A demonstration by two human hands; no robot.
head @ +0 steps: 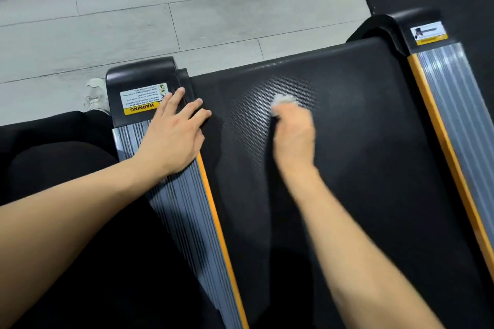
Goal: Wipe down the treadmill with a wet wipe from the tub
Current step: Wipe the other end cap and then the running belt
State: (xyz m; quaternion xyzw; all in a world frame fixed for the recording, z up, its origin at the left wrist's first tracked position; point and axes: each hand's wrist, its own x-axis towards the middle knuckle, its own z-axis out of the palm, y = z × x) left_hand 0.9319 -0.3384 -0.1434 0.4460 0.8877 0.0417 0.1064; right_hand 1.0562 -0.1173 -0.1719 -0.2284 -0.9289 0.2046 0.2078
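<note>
Mid-wipe on the treadmill belt, centre of frame. Right hand bunched around a wadded wet wipe, grip closed on it, white wad poking out past the knuckles and pressed to the belt just above frame centre. Blurred hand and forearm, so likely moving in a stroke; direction not readable. Wad held small and tight, probably to put pressure on the textured surface rather than skate over it. Paler, shinier patch on the belt around the wipe, probably a damp area or glare, cannot tell which. Left hand flat, fingers straight and spread, holding nothing; palm on the grey ribbed side rail left of centre, fingertips reaching over the orange trim onto the belt edge and the black end cap. Looks like a brace to carry body weight while leaning in, judging by the low viewpoint. Yellow WARNING sticker on the end cap just beside the left fingers. Matching rail with its sticker at upper right, no contact there. Grey plank floor across the top; a light shoe at left beside the end cap. Tub not in view. Judgement: belt rear end in progress, rails and caps probably remaining.
</note>
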